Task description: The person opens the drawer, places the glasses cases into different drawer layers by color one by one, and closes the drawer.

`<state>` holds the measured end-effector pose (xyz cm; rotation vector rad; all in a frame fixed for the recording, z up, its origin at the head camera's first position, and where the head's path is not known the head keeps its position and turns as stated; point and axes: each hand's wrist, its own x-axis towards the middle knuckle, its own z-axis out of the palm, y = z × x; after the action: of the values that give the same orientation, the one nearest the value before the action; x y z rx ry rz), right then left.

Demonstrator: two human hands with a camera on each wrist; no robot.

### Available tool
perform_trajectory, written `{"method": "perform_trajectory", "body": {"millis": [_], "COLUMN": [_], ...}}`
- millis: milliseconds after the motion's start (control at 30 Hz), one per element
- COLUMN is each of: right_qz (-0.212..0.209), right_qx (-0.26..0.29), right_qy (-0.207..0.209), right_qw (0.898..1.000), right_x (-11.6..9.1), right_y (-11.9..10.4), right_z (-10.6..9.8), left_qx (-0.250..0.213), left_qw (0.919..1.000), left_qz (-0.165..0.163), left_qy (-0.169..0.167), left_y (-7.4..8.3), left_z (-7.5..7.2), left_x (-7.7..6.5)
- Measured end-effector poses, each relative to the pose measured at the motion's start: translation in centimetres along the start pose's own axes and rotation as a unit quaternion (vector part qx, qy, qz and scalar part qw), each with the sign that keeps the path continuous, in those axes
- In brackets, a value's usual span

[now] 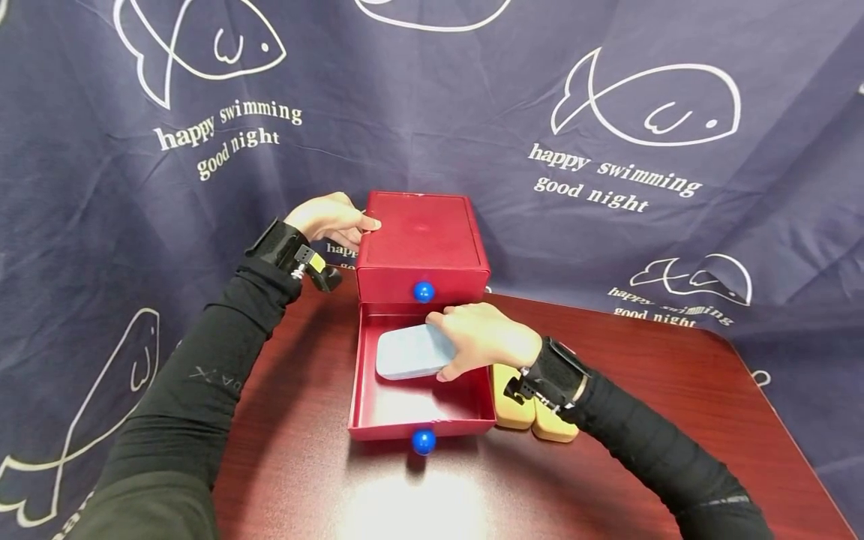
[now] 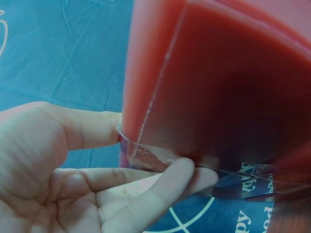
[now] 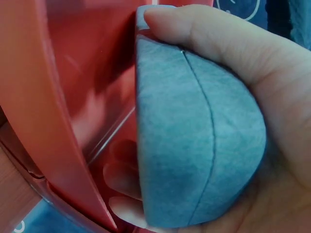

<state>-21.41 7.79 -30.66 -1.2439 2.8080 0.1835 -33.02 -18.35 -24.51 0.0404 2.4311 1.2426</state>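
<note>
A red drawer box [image 1: 421, 232] stands on the table with its lower drawer [image 1: 398, 409] pulled out toward me. My left hand [image 1: 335, 219] grips the box's back left edge, thumb on top; in the left wrist view its fingers lie along the other side of that edge. Over the open drawer, my right hand [image 1: 482, 335] holds a light blue glasses case [image 1: 412, 351] by its right end. The right wrist view shows the case's rounded end and curved seam [image 3: 212, 121], with thumb on one side and fingers on the other.
Blue round knobs sit on the closed upper drawer [image 1: 423, 292] and on the open drawer's front [image 1: 423, 442]. Right of the drawer lie two yellow rounded pieces [image 1: 513, 417], partly under my right wrist. A dark blue printed curtain [image 1: 432, 105] hangs behind the wooden table [image 1: 297, 457].
</note>
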Motion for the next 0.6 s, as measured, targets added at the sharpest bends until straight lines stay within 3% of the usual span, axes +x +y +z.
{"method": "perform_trajectory", "body": {"millis": [600], "right_qz": [0.01], "right_qx": [-0.038], "right_qy": [-0.051], "right_qw": [0.998], "right_x": [1.4], "right_y": [-1.3], "right_z": [-0.9], "left_qx": [0.003], "left_qw": [1.0], "left_qz": [-0.002], "left_qy": [0.0], "left_y": [0.0], "left_z": [0.1], "left_x": [0.0]}}
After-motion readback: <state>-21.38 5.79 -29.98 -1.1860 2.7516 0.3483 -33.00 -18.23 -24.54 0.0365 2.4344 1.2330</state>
